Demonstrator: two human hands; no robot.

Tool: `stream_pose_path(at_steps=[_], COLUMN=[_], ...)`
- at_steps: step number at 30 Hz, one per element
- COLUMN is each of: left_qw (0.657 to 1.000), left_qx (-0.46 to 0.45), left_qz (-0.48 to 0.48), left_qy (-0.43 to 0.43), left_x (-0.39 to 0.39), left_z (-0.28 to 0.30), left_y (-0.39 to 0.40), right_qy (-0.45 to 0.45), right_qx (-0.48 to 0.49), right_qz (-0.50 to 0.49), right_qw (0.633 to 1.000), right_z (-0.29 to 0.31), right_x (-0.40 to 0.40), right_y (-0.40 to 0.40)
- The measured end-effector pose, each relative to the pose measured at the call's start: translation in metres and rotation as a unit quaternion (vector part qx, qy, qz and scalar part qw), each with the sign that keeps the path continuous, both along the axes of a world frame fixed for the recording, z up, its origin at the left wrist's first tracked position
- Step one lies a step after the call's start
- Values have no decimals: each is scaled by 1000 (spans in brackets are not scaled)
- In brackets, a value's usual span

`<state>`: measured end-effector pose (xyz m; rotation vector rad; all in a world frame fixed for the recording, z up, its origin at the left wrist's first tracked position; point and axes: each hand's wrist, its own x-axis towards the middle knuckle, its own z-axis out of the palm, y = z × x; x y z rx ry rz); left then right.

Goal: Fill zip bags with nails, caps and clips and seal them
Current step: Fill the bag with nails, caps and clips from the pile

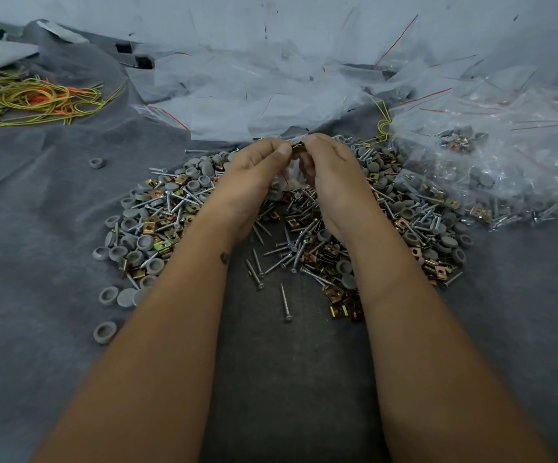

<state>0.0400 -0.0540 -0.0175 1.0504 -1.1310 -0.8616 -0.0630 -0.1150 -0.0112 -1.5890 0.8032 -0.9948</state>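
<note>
Scene: You lean over a grey cloth-covered tabletop (53, 202), both forearms reaching out from the near edge and meeting over a heap of loose hardware.
Left hand: Your left hand (254, 168) is curled, thumb and forefinger pinching one side of a small clear zip bag (292, 173) at its mouth.
Right hand: Your right hand (332, 170) mirrors it, fingers curled, pinching the other side; a brass-coloured clip (298, 148) shows between the two thumbs.
Why held so: The bag hangs between your palms with the mouth up, which looks like the way to keep the contents in while the clip goes in or the strip is pressed closed; which of the two, the picture does not settle.
Supply: Grey caps (137, 242), screw-like nails (286, 302) and more clips lie mixed in the heap directly beneath your hands, near enough to grab without shifting.
Empty bags: A drift of flat zip bags (237, 95) lies just beyond the heap, on the far side.
Filled bags: Packed bags (491, 168) are piled to the right.
Aside: Yellow and orange cords (33, 98) lie tangled at far left.
</note>
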Motion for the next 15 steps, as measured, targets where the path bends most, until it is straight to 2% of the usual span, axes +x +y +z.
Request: stream_pose_path(at_steps=[9,11,15], left_qw=[1000,999,992], left_qx=[6,16,96], left_qz=[10,21,85], left_qy=[26,21,-3], left_x=[-1,0,0], left_z=[-1,-1,2], left_y=[-3,-5,-9], right_qy=[-115,-99,-1], right_qx=[95,92,10], right_qz=[30,23,-13], right_qw=[988,991,1000], right_z=[-2,-2,-4], right_x=[7,7,1], right_y=[-1,-2,-3])
